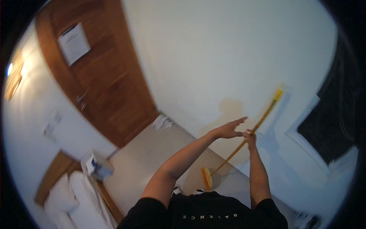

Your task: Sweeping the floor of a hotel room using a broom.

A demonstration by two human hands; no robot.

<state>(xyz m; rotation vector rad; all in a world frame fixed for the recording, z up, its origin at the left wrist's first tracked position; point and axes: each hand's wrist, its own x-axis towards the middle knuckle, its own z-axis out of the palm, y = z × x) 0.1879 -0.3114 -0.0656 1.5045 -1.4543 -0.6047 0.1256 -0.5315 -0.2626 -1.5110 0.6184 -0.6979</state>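
A broom (231,154) is held aslant to the right of the door (114,87), well apart from it. Its handle is wrapped at about the middle by the right hand (250,139), whose fingers are curled around it. The left hand (228,130) is raised just beside, on the side nearer the door; its fingers are held out, with the thumb parted from them and pointed toward the right hand. Whether the handle is touched by the left hand cannot be told. The yellow-topped end of the handle is tilted up, away from the door, while the yellow and orange broom head (207,178) is set on the floor (133,158), below and to the right of the door.

A sheet of paper (74,44) is fixed to the upper part of the door. Some crumpled white stuff (163,121) is left on the floor near the door's lower right corner. Below and left of the door, a white container (100,168) is placed beside a bed (84,198). A lit lamp (14,78) is mounted left of the door.
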